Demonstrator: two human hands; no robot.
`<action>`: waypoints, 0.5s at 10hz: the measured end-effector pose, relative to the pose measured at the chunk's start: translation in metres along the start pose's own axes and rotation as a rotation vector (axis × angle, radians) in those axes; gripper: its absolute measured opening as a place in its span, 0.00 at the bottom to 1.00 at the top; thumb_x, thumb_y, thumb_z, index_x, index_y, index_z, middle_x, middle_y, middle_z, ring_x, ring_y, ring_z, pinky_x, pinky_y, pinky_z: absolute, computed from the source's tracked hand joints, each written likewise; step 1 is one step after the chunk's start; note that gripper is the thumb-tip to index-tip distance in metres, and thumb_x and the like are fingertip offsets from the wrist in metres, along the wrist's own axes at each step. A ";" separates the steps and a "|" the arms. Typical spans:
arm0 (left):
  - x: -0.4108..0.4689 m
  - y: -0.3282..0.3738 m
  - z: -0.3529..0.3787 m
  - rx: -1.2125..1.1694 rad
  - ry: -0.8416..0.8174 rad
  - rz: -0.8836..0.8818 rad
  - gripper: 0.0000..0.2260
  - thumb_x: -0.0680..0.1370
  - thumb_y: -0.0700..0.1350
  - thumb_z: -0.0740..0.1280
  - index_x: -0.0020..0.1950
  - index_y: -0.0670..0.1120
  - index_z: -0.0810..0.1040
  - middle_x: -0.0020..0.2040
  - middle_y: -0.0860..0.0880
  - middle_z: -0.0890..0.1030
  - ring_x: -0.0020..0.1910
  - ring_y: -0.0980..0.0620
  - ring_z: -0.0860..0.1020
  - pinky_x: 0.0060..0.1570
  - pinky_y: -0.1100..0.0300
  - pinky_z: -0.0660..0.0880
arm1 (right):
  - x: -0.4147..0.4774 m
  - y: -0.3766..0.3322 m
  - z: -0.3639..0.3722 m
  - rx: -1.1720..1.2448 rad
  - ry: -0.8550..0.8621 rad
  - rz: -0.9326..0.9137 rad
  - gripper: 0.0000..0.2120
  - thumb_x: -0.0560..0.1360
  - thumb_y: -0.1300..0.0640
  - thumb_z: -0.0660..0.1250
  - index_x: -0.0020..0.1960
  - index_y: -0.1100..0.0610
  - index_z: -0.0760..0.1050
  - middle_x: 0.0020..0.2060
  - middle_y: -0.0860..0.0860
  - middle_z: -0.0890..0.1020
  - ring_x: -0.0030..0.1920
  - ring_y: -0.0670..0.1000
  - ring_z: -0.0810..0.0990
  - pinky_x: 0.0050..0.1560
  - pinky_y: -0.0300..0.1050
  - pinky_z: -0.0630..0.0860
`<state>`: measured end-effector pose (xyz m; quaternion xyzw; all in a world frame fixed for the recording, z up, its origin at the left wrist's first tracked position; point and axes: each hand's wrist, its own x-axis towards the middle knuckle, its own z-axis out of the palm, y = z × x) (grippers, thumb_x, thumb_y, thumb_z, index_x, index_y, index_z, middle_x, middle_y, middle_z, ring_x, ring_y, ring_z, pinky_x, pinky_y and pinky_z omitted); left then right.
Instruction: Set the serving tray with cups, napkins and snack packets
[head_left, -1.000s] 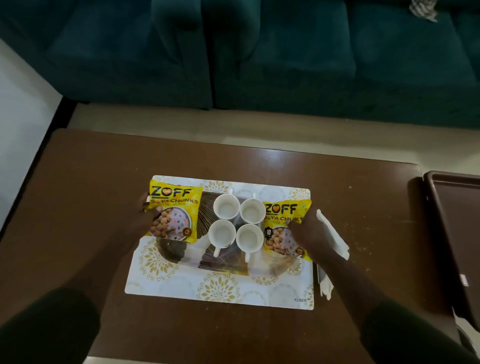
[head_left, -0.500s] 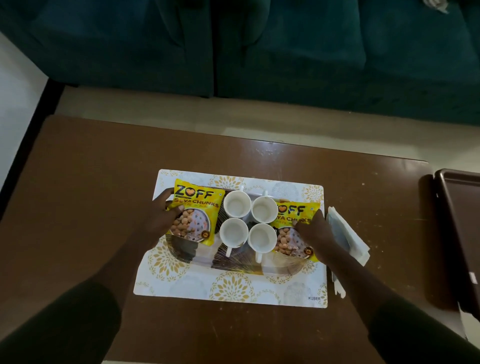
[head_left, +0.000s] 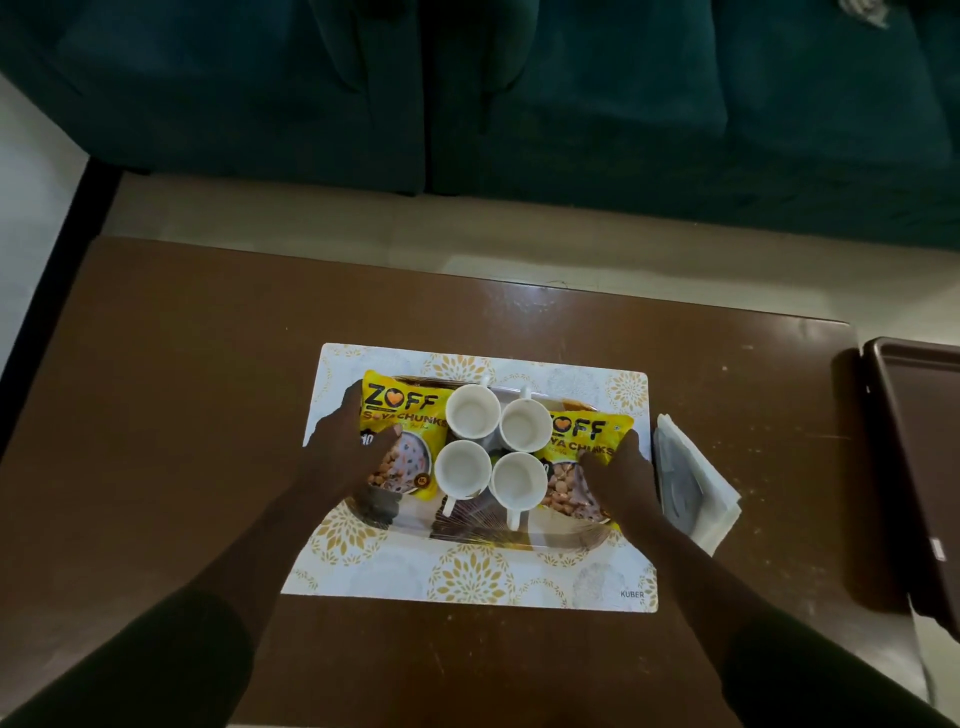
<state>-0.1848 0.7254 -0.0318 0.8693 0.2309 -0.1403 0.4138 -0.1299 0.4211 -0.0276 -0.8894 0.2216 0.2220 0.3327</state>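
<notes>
A patterned serving tray (head_left: 483, 530) lies on a white and gold placemat (head_left: 467, 577). Several white cups (head_left: 472, 413) stand grouped in the tray's middle. A yellow snack packet (head_left: 402, 410) lies at the tray's left end, and my left hand (head_left: 348, 447) rests on its left edge with the thumb on top. A second yellow snack packet (head_left: 587, 441) lies at the right end, with my right hand (head_left: 621, 478) pressing on its lower right part. White napkins (head_left: 691, 483) lie on the table just right of the placemat, off the tray.
The placemat sits on a brown table (head_left: 182, 415). A dark brown tray (head_left: 919, 467) lies at the table's right edge. A dark green sofa (head_left: 519, 93) stands beyond the table across a strip of pale floor.
Both packets have shifted slightly inward toward the cups under my hands. The camera has moved, so the whole scene sits a little lower and more to the right.
</notes>
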 end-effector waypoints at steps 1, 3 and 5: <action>-0.007 0.004 0.000 0.146 0.149 0.062 0.33 0.76 0.49 0.71 0.76 0.43 0.61 0.65 0.37 0.77 0.61 0.38 0.77 0.58 0.42 0.75 | -0.007 0.001 -0.005 -0.054 0.114 -0.058 0.18 0.73 0.56 0.69 0.60 0.63 0.71 0.55 0.59 0.81 0.56 0.59 0.79 0.51 0.47 0.74; -0.019 0.008 -0.002 0.351 0.149 0.029 0.33 0.76 0.51 0.69 0.77 0.43 0.60 0.66 0.35 0.72 0.60 0.35 0.75 0.54 0.44 0.75 | -0.016 0.008 -0.016 -0.130 0.147 -0.081 0.30 0.74 0.55 0.68 0.71 0.65 0.63 0.68 0.62 0.71 0.69 0.60 0.69 0.69 0.53 0.66; -0.028 0.028 -0.007 0.423 0.232 0.072 0.29 0.78 0.52 0.67 0.74 0.41 0.65 0.64 0.34 0.73 0.59 0.33 0.76 0.54 0.40 0.75 | -0.027 -0.001 -0.039 -0.093 0.142 -0.211 0.24 0.75 0.57 0.68 0.68 0.61 0.66 0.66 0.58 0.73 0.67 0.56 0.71 0.65 0.47 0.70</action>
